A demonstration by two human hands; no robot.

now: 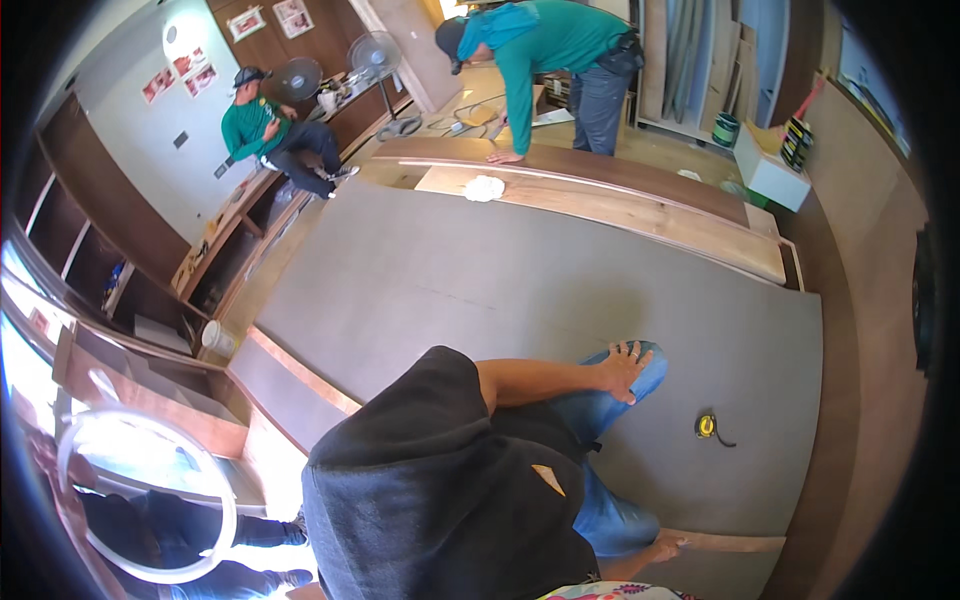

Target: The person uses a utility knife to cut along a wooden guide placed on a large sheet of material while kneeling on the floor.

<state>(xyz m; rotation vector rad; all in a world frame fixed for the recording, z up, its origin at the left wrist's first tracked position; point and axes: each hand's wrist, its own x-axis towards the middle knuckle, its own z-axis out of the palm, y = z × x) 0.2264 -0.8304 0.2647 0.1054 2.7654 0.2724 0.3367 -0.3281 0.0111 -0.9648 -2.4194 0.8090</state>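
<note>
Head camera, left to right, with the grey panel (pixel 420 250) as landmark: a white bucket (pixel 218 339) stands off its left side, and a seated co-worker in green (pixel 243 130) is beyond its far left corner. Past its far edge, another co-worker (pixel 565 40) leans over a long brown board (pixel 640 178). Over the panel's right half, my left hand (pixel 622 372) lies on my denim-covered knee (pixel 654 372), fingers a little apart, holding nothing. At the panel's near right, my right hand (pixel 660 549) is at the end of a pale wood strip (pixel 735 543); whether the fingers close on it I cannot tell. A yellow-and-black tape measure (pixel 706 426) lies toward the panel's right edge, apart from both hands. I judge it best to brace through the left palm, use light right fingertips at the strip's end, and lean clear of the tape.
</note>
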